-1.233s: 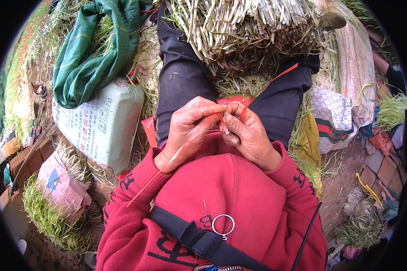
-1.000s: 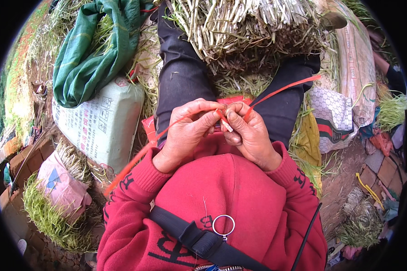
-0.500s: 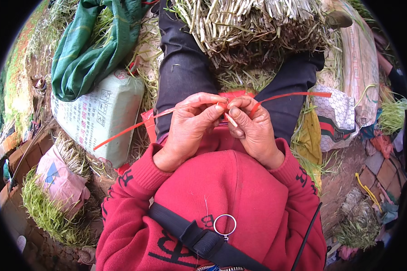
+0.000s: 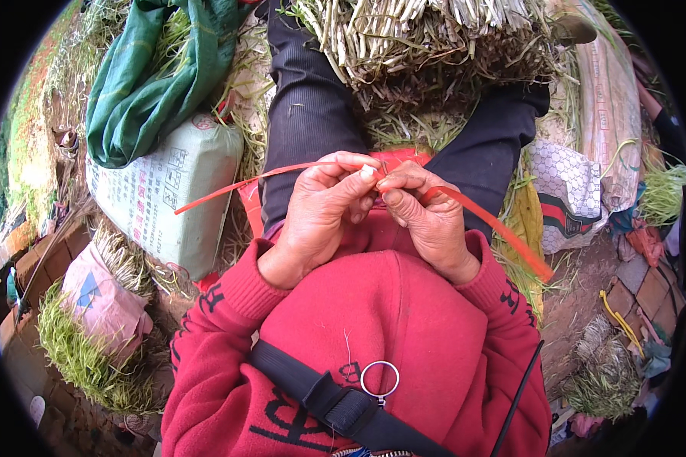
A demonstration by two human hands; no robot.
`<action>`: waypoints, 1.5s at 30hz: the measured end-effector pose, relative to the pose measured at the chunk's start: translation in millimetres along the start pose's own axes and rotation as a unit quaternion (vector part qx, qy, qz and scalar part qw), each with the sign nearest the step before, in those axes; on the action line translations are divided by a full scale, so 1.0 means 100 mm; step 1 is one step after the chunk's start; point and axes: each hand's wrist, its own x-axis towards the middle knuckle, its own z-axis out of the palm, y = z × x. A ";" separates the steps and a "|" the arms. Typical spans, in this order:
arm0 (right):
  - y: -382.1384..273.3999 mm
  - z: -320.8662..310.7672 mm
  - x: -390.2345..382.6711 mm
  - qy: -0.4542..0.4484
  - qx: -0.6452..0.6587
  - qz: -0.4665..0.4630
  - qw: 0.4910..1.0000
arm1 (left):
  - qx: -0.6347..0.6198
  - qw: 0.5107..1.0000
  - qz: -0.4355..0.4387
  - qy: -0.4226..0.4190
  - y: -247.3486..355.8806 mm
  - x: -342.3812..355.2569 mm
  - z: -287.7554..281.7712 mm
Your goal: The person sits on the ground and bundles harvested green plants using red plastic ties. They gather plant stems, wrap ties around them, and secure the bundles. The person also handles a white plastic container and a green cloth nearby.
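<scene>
A flat red plastic strap (image 4: 492,221) runs through both hands in front of my lap. My left hand (image 4: 324,206) pinches it between thumb and forefinger, and one tail slants out to the left. My right hand (image 4: 427,209) pinches the strap beside it, fingertips almost touching the left ones. From there a wider tail hangs down to the right. What the strap does between the fingertips, whether looped or knotted, is too small and covered to tell. Beyond my knees lies a large pile of pale-stemmed plants (image 4: 427,46), roots toward me.
At the left sits a pale, stuffed sack (image 4: 183,198) with a green cloth (image 4: 152,91) over it. Below is a bundle of green stems (image 4: 84,358) wrapped in pink cloth (image 4: 103,305). A patterned white bag (image 4: 568,183) and a yellow cloth (image 4: 526,221) lie right.
The right tail of the strap has swung down from nearly level, and the left tail has risen a little. Both hands keep pinching at about the same place.
</scene>
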 end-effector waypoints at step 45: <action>0.03 -0.07 -0.07 0.110 0.069 0.118 0.984 | 0.101 0.995 -0.023 -0.008 0.01 0.00 -0.02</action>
